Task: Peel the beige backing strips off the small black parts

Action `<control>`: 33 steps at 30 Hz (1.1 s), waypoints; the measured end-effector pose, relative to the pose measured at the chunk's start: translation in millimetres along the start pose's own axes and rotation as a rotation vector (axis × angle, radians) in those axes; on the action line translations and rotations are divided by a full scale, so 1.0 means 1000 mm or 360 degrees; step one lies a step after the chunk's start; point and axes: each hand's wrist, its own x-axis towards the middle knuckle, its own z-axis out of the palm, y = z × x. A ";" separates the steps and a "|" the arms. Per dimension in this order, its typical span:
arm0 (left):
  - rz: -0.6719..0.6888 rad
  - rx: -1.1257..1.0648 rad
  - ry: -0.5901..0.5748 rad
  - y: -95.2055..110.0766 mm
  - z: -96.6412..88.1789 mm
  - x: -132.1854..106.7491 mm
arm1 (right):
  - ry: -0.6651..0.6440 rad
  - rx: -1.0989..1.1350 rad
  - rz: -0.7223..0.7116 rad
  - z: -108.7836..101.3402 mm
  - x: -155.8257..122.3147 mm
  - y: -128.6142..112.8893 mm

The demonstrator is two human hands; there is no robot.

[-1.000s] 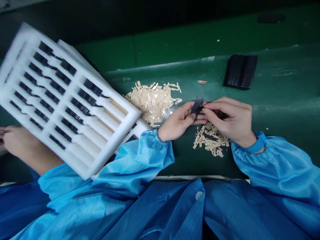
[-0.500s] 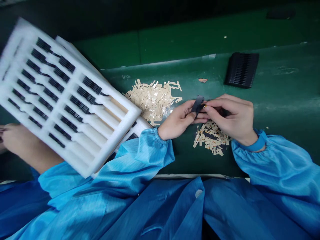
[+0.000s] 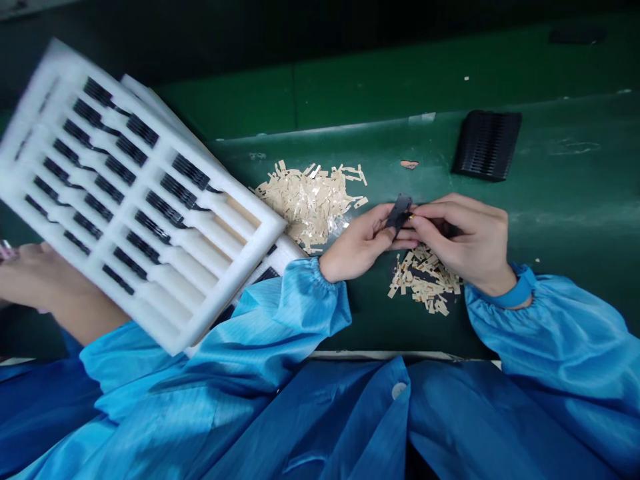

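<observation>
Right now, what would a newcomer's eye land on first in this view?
The large white foam tray of black parts fills the left side, tilted above the green bench. At the centre, the left hand and right hand pinch a small black piece. Tan strips lie in two heaps: one beyond the hands, one below them.

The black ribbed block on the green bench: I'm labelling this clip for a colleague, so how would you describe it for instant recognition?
On the green workbench, look past the person's right hand toward the far side of the bench. The black ribbed block lies there by itself. Unlike the loose pile of beige strips, it is one dark, compact piece, with a small pinkish scrap just to its left.
</observation>
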 end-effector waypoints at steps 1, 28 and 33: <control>-0.0001 -0.0002 0.0000 0.000 0.000 0.000 | -0.0005 -0.0005 0.0011 0.000 0.000 0.000; -0.0007 0.0021 0.0108 -0.002 0.005 0.001 | -0.0029 -0.0700 -0.0519 -0.002 -0.013 0.010; -0.0029 -0.0030 0.0132 0.003 0.007 0.000 | 0.0247 -0.0599 -0.0353 -0.005 -0.009 0.012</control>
